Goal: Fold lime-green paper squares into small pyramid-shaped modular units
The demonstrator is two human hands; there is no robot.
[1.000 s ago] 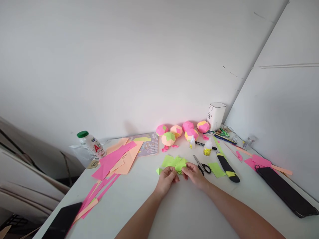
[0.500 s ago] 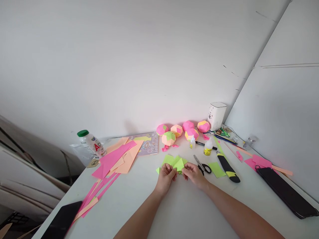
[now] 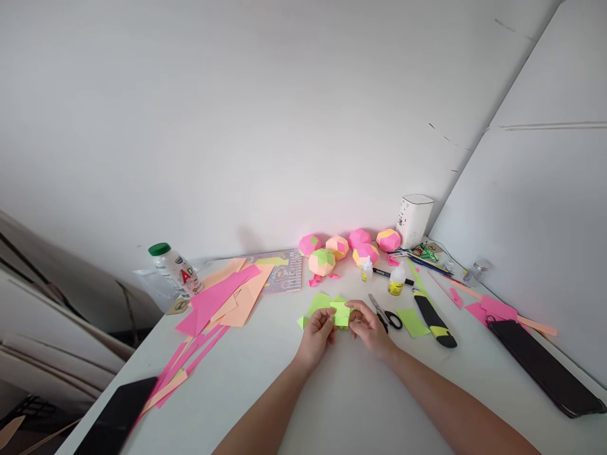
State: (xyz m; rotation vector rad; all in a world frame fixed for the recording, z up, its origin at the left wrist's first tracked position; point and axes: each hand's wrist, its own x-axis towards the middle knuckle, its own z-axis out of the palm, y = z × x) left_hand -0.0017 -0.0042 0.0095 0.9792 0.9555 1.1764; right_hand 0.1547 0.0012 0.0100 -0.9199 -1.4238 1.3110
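Lime-green paper, folded into a small squarish piece [image 3: 340,313], is held upright between the two bare hands, just above the near part of the white table [image 3: 341,398]. Thumb and fingertips of the left hand [image 3: 315,333] are pinched close on its left edge. The right hand [image 3: 372,329] is half curled, its forefinger meeting the upper right edge; whether its thumb presses from the other side I cannot tell. More loose lime-green paper pieces [image 3: 319,302] lie just behind the hands, partly covered by them. Towards the wall, six faceted paper balls [image 3: 321,262] in pink, peach, yellow and green sit grouped, and they look complete. By comparison, the green piece seems to be at an early stage: it is small and flattish, with no closed, rounded form yet, and its neighbours appear to be separate parts, not joined. One flat lime-green paper rectangle [image 3: 412,323], apparently unfolded, lies to the right, beside the black-handled scissors [image 3: 382,314]. Two small white glue bottles with yellow labels [image 3: 396,282] stand beyond, apart from both hands.
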